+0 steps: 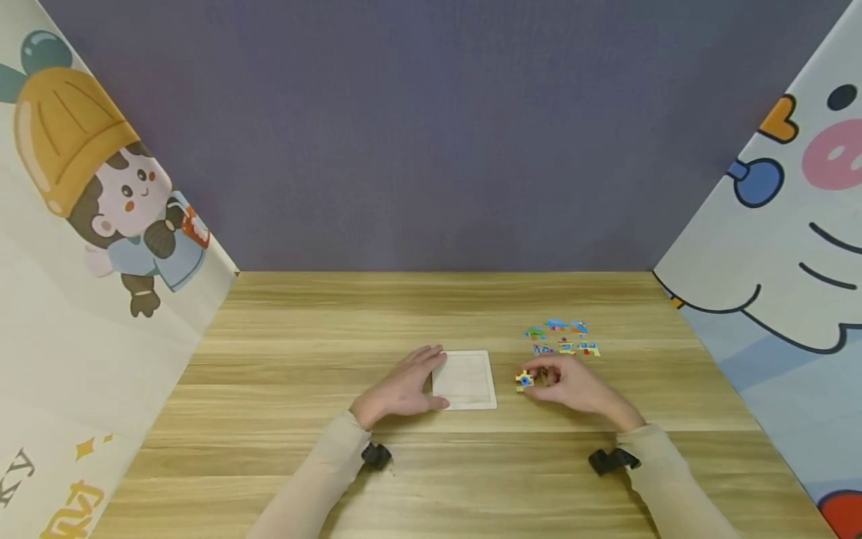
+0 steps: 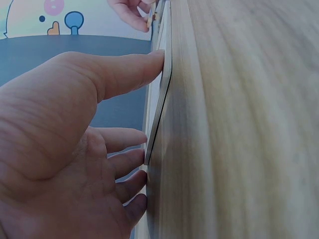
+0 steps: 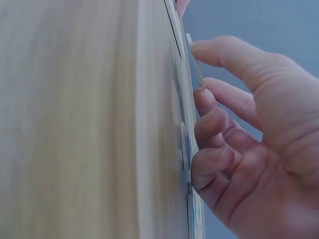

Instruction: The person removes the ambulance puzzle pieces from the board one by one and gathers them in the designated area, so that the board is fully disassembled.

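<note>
A pale wooden puzzle tray point(image 1: 465, 382) lies flat on the table, its inside bare. My left hand point(image 1: 404, 385) rests at its left side, thumb on the near edge and extended fingers by the far left corner. From the left wrist, the thumb point(image 2: 134, 69) touches the tray's rim point(image 2: 160, 102). To the right of the tray, my right hand point(image 1: 574, 383) pinches a small puzzle piece point(image 1: 524, 381) with yellow, blue and red print. The right wrist view shows this thin piece point(image 3: 197, 64) edge-on between thumb and index finger, the other fingers curled in.
Several colourful puzzle pieces point(image 1: 556, 324) are spread in two rows beyond my right hand. The wood-grain table point(image 1: 431, 471) meets a dark grey panel point(image 1: 431, 150) at the back. Cartoon-printed panels point(image 1: 135, 224) stand at both sides.
</note>
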Demonstrator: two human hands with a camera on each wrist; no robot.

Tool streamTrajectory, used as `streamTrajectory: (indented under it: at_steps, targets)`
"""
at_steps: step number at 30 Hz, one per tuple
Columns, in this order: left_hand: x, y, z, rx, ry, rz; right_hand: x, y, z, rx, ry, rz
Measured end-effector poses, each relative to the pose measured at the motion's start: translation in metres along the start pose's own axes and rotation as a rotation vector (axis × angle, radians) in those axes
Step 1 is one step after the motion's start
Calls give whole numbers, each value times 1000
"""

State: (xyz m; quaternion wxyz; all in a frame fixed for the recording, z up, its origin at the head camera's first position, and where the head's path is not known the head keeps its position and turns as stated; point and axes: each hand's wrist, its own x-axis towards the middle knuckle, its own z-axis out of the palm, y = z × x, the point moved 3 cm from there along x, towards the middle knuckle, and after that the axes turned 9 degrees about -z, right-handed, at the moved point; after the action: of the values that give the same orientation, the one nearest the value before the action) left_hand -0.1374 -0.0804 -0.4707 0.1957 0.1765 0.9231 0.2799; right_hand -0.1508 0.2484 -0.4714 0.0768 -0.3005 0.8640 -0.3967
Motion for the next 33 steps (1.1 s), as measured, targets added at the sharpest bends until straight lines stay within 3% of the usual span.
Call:
streamTrajectory:
  at_steps: [13,33]
  targets:
    - [-1,0,1,-4,2,-6,-14,20,-17,14,52,47]
    - [0,1,1,7,-1,-9,-56,52,-64,-29,165,170]
